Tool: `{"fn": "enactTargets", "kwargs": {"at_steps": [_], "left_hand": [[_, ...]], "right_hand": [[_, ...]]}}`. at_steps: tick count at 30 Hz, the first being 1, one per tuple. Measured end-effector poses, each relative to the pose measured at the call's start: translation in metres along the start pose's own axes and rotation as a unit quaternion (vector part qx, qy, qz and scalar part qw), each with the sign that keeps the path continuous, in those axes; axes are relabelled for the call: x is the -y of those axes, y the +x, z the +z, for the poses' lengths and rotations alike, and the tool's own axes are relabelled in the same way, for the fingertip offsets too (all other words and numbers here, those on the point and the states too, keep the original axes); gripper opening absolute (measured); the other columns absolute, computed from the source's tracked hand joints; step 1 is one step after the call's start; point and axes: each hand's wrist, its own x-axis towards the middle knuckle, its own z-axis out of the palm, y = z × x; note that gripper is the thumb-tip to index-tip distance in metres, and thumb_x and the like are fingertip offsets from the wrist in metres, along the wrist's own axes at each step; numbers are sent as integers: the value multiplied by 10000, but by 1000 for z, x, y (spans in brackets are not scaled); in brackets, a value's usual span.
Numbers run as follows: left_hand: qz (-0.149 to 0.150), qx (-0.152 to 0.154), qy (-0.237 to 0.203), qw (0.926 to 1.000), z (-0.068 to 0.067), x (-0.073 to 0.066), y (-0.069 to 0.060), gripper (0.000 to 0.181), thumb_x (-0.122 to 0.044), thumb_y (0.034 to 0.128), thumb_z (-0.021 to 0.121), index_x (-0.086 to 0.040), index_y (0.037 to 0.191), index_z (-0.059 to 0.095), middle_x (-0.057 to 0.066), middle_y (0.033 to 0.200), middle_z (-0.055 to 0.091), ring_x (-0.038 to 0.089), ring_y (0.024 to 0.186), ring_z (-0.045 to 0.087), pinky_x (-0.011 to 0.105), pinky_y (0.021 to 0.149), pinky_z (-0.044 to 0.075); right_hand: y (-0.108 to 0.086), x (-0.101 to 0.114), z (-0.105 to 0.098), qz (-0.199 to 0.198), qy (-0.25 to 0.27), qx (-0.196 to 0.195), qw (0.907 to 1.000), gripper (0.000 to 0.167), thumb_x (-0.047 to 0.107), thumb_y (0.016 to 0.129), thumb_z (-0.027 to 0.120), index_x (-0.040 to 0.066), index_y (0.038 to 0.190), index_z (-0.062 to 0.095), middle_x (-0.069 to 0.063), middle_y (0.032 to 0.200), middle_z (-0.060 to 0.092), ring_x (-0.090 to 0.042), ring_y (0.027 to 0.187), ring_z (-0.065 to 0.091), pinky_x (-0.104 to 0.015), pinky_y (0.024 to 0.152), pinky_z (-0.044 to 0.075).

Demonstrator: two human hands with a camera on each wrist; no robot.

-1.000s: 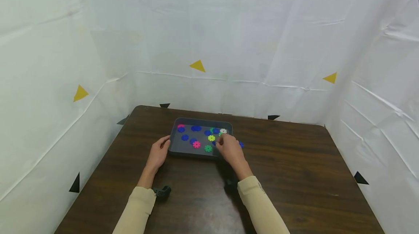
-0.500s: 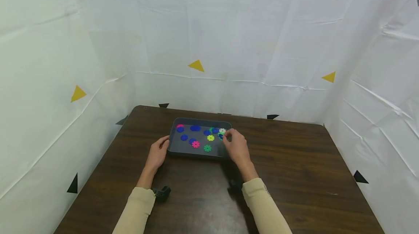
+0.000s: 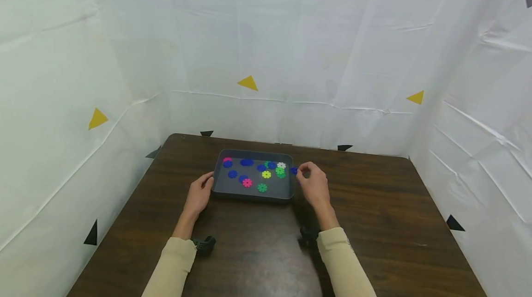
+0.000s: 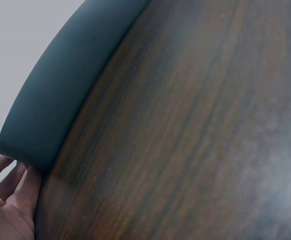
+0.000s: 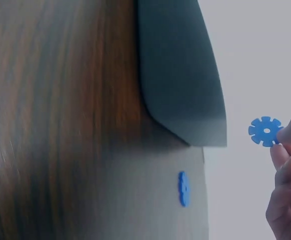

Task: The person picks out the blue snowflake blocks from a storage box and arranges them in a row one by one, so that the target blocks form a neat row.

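Note:
A blue notched disc (image 3: pixel 294 170) is pinched between thumb and fingertips of my right hand (image 3: pixel 314 187), just past the right rim of a dark grey tray (image 3: pixel 251 195). The right wrist view shows the disc (image 5: pixel 265 131) held up above the table, its slots and centre hole plain. My left hand (image 3: pixel 197 196) grips the tray's left side, fingers at its wall. Inside the tray lie several blue discs, such as one blue disc (image 3: pixel 232 174), along with pink discs (image 3: pixel 247 183), green discs (image 3: pixel 262 188), a yellow disc (image 3: pixel 266 174) and a white disc (image 3: pixel 281 165).
Another blue disc (image 5: pixel 184 189) lies on the table beyond the tray's corner in the right wrist view; the right hand hides it in the head view. The brown wooden table (image 3: pixel 374 223) has white sheeting (image 3: pixel 291 57) behind it and at both sides.
My right hand has picked a blue disc out of the tray's right part and carried it rightward over the rim. The left hand has stayed at the tray's side.

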Motion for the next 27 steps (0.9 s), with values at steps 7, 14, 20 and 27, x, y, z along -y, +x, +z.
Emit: {"fn": "enactTargets", "kwargs": {"at_steps": [7, 14, 20, 27], "left_hand": [[-39, 138, 44, 9999, 3, 2, -1, 483, -336, 1173, 457, -108, 1594, 516, 177, 1652, 494, 389, 1550, 440, 593, 1265, 367], [69, 167, 2, 9998, 3, 2, 0, 491, -346, 1173, 456, -97, 1592, 516, 193, 1645, 496, 399, 1538, 452, 598, 1255, 380], [28, 82, -1, 10000, 1, 1, 4, 484, -340, 1175, 451, -103, 1592, 515, 188, 1644, 498, 392, 1539, 450, 597, 1259, 372], [4, 54, 15, 10000, -2, 0, 4, 485, -336, 1172, 461, -96, 1589, 521, 193, 1634, 511, 393, 1527, 468, 593, 1251, 387]], "right_hand": [[0, -18, -18, 427, -132, -119, 9989, 192, 309, 1044, 676, 142, 1133, 708, -103, 1164, 746, -246, 761, 585, -343, 607, 428], [2, -36, -27, 629, -84, -142, 9979, 222, 311, 1011, 667, 119, 1115, 707, -109, 1133, 724, -267, 875, 605, -347, 691, 451], [12, -52, -31, 900, 18, 105, 9959, 271, 331, 1020, 653, 91, 1126, 723, -126, 1133, 730, -269, 909, 630, -344, 723, 475], [21, -67, -31, 1265, 227, 344, 9911, 313, 323, 1045, 642, 37, 1126, 739, -107, 1011, 728, -248, 867, 645, -327, 715, 496]]}}
